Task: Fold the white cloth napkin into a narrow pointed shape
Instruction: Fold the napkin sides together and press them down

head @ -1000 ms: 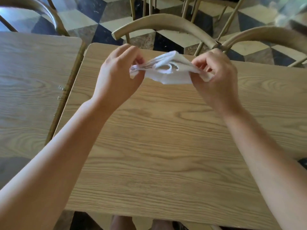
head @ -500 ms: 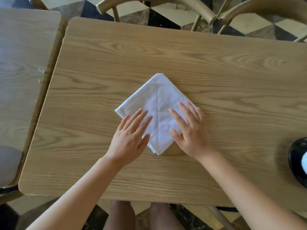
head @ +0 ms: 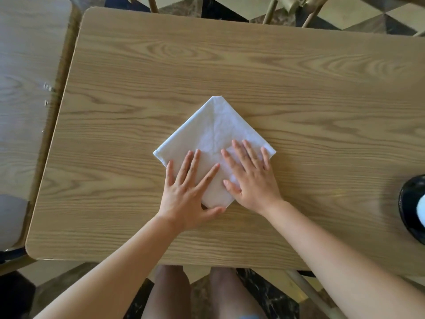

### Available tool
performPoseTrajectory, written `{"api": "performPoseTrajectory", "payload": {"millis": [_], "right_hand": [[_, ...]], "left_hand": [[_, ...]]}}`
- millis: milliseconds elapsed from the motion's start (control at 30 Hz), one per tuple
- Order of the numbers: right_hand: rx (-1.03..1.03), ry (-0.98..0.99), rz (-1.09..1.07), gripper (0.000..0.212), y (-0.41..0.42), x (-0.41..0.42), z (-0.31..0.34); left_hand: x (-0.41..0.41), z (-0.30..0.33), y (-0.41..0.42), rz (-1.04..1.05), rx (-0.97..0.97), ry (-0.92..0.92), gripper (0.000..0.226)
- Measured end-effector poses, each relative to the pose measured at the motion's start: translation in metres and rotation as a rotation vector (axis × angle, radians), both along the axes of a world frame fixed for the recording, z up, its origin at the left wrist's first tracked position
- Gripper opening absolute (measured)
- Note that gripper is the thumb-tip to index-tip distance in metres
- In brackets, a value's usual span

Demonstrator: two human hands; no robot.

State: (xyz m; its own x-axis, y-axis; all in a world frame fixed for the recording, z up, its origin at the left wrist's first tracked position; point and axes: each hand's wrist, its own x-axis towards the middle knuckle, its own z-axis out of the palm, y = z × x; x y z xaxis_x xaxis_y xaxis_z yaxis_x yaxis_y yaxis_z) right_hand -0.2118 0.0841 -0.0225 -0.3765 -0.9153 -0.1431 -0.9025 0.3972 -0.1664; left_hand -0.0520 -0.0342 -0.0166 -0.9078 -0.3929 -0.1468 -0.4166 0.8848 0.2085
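The white cloth napkin point(head: 212, 132) lies flat on the wooden table point(head: 230, 65) as a folded square turned like a diamond, one corner pointing away from me. My left hand point(head: 188, 192) rests palm down on its near left part, fingers spread, thumb by the near corner. My right hand point(head: 249, 178) presses flat on the near right part, fingers reaching to the right corner. Neither hand grips the cloth. The near half of the napkin is partly hidden under the hands.
A black round dish point(head: 412, 206) with something white in it sits at the table's right edge. A second wooden table point(head: 25, 88) stands close on the left. Chair backs point(head: 287, 3) line the far side. My knees point(head: 195, 293) show below the near edge.
A second ago both hands held the bunched napkin in the air. Now it lies flat on the table, and both palms have slid further onto it since half a second ago.
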Motion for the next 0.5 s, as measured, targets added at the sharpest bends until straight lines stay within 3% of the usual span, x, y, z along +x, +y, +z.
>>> {"api": "performPoseTrajectory", "payload": {"millis": [300,400,500], "right_hand": [[0.015,-0.032,-0.009,0.066,0.018,0.018,0.003],[-0.047,-0.109,0.036,0.065,0.023,0.013,0.004],[-0.163,-0.170,0.216,0.059,0.040,0.005,0.007]], "left_hand": [[0.017,0.002,0.018,-0.006,0.042,0.007,0.090],[0.026,0.000,0.011,-0.117,0.075,0.085,0.086],[0.038,0.001,-0.003,-0.249,0.096,0.171,0.077]]}}
